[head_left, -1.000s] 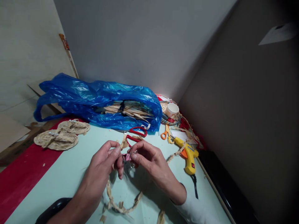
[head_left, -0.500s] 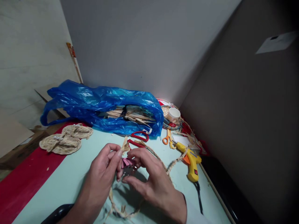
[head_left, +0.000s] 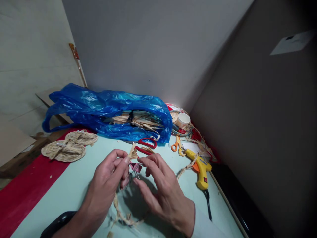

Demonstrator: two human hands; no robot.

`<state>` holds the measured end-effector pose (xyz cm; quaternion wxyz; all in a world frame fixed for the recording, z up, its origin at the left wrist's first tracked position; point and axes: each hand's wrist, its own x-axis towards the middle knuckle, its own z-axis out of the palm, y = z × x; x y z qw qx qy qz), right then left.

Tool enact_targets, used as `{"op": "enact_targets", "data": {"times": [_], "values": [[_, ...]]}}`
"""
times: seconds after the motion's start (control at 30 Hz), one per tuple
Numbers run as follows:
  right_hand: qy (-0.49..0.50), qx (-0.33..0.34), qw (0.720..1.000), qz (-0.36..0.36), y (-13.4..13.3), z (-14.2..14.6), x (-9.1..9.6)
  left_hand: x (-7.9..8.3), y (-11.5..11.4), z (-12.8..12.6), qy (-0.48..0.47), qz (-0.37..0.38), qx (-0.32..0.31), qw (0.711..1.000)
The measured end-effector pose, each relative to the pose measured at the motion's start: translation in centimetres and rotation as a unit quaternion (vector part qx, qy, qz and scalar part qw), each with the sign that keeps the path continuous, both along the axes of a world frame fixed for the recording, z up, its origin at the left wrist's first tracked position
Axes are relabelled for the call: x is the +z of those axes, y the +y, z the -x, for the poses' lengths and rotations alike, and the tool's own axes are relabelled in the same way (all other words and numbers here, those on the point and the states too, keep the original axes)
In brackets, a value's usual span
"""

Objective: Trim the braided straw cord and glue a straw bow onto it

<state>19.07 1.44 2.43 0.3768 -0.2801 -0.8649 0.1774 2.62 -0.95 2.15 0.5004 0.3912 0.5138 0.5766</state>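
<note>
My left hand [head_left: 112,172] is closed, thumb against fingers, on a flat pale straw strip [head_left: 133,152] whose end sticks up past the thumb. Just right of those fingertips is a pink binder clip [head_left: 136,167] with wire handles, partly covered by the fingers. My right hand [head_left: 160,188] is beside the clip, thumb and forefinger spread apart around its handles with a gap showing. Below the hands, a straw braid [head_left: 121,216] curves over the table; another stretch of braid [head_left: 184,169] lies to the right.
Red-handled scissors [head_left: 148,142] lie behind the hands. A blue plastic bag [head_left: 106,102] with straw bundles stands at the back. To the right are orange-handled scissors [head_left: 176,145], a yellow glue gun [head_left: 203,172] and a white cup [head_left: 183,119]. Straw soles [head_left: 64,150] lie at left.
My right thumb and forefinger have parted from the clip's wire handles and drawn slightly away. The clip now sits by my left fingertips, and its handles show more.
</note>
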Motion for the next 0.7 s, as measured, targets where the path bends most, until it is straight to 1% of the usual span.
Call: {"op": "enact_targets", "data": {"times": [0.17,0.4,0.57,0.7], "values": [[0.007,-0.016,1.000,0.022,0.04,-0.18,-0.27,0.25,-0.09,0.08,-0.011,0.003,-0.002,1.000],[0.003,-0.031,0.998,0.057,0.03,-0.15,-0.10,0.21,0.04,0.04,-0.018,0.001,-0.007,1.000],[0.021,-0.048,0.992,0.113,-0.11,0.02,-0.13,0.18,0.01,0.07,-0.012,-0.004,-0.008,1.000],[0.048,-0.054,0.985,0.160,0.01,0.18,-0.06,-0.13,-0.05,0.04,0.004,-0.011,-0.008,1.000]]}}
